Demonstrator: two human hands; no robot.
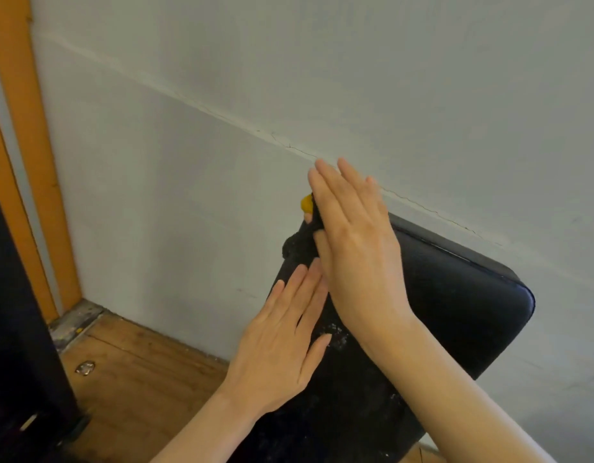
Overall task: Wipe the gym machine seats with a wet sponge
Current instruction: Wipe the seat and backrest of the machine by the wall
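Two bare forearms entered from bottom of frame. No sleeve reached into view on either arm; both were uncovered from wrist to frame edge. Left hand (282,342) was bare: no glove, ring or watch. Right hand (355,248) likewise bare, wrist without band or bracelet. Fingers were long and slim, nails short and unpainted. Knuckle creases and tendon lines showed faintly across backs of hands.

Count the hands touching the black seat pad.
2. The left hand lies flat on the seat pad's near left edge; the right hand presses a sponge against its top corner.
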